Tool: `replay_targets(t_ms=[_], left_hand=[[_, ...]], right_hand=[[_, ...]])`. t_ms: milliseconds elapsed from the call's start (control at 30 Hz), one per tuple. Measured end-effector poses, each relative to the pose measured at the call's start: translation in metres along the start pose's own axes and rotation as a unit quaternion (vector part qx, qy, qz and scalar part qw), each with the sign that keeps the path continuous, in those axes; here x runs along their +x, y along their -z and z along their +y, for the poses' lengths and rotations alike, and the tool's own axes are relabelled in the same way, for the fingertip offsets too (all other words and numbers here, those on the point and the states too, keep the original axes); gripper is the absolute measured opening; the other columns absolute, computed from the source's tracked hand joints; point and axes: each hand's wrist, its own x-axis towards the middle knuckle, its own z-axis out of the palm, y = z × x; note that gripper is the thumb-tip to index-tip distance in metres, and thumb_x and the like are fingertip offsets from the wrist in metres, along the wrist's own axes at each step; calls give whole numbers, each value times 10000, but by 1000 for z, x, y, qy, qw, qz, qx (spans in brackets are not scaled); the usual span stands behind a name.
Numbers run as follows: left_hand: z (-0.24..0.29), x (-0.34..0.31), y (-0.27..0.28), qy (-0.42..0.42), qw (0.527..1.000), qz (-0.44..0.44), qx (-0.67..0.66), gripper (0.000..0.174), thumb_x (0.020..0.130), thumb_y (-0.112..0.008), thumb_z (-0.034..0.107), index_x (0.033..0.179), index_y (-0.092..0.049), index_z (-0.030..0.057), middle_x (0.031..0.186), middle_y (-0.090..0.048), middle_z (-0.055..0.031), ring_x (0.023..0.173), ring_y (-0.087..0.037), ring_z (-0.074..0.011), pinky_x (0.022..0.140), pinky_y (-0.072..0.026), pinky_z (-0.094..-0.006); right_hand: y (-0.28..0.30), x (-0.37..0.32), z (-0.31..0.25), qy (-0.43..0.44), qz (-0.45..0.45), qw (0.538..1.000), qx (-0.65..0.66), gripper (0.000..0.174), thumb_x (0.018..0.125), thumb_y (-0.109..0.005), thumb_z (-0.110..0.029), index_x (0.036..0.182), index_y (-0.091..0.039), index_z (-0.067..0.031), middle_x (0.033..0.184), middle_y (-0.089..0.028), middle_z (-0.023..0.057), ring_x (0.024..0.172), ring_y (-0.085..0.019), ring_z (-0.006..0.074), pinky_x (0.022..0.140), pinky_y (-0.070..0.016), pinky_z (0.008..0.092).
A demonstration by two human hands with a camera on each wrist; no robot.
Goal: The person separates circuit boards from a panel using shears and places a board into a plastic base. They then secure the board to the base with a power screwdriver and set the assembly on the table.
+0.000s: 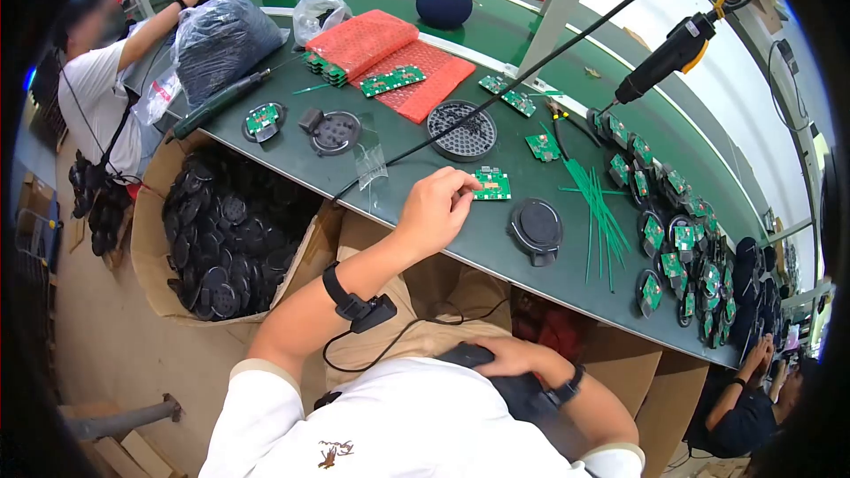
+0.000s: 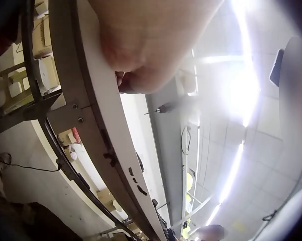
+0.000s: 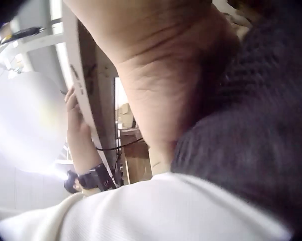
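My left hand reaches over the bench edge, and its thumb and fingertips pinch the left edge of a green circuit board. To the board's right lies a round black plastic housing. Behind it is a round tray of small dark parts. Down in my lap, my right hand grips a dark fabric-covered piece. Its woven surface fills the right side of the right wrist view, with some fingers hidden. In the left wrist view, the left hand's palm side covers the top and the board is hidden.
Green ties and pliers lie to the right, beside many housings with boards. An electric screwdriver hangs above. Red bubble wrap lies behind. A carton of black parts stands left. Other people work at both sides.
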Motion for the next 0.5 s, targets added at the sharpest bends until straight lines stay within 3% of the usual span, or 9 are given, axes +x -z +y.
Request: replay_targets(t_ms=[67,133,200,233,333,400,433,500], left_hand=[[1,1,1,2,1000,-4,-4,136,883,-654,-17,1007,-702,12,865,-650,-94,665,-638,-163,622,-503,-306],[1,3,2,2,1000,-8,-8,134,884,-654,-15,1006,-702,14,859,-649,-95,663,-637,-165,621,-502,-308],[3,3,1,7,1000,-18,-20,126,861,-652,2,981,-687,18,841,-624,-121,689,-631,-249,636,-499,-373],[3,2,1,9,1000,-20,-19,126,861,-652,2,981,-687,18,841,-624,-121,689,-631,-249,636,-499,-373],[4,2,2,2,1000,-30,6,118,860,-656,7,973,-686,20,837,-621,-127,690,-628,-265,640,-500,-385],[1,2,1,-20,999,-26,5,123,872,-653,-12,980,-707,12,844,-634,-103,638,-612,-181,602,-480,-330],[1,2,0,-22,999,-28,4,123,872,-653,-12,980,-707,12,844,-634,-103,638,-612,-181,602,-480,-330],[5,3,0,1,1000,-22,-3,107,862,-650,3,962,-687,22,851,-623,-128,694,-627,-276,648,-499,-397]], right_hand=[[0,-43,-16,-108,-28,993,47,756,860,-738,-491,1382,-529,15,1290,-629,278,1184,-629,373,1022,-484,413],[-31,-80,6,-144,8,986,79,752,830,-772,-475,1340,-544,28,1219,-661,274,1128,-659,376,971,-515,411],[-48,-108,-9,-186,49,977,97,757,799,-800,-460,1316,-550,34,1182,-671,272,1099,-670,368,947,-526,410],[-69,-120,-2,-209,84,966,125,762,790,-810,-434,1323,-542,40,1156,-680,265,1074,-678,357,935,-532,408],[-114,-154,12,-214,82,955,186,773,782,-816,-397,1346,-526,44,1206,-660,265,1104,-661,344,949,-524,397],[-116,-152,10,-229,74,947,212,783,782,-817,-392,1359,-517,44,1216,-655,266,1114,-656,344,955,-521,396],[-118,-154,8,-250,64,937,236,793,781,-817,-386,1372,-509,44,1226,-650,267,1125,-650,345,961,-518,395],[-108,-146,11,-242,84,945,205,814,752,-850,-374,1377,-513,25,1238,-659,228,1126,-649,308,979,-506,385]])
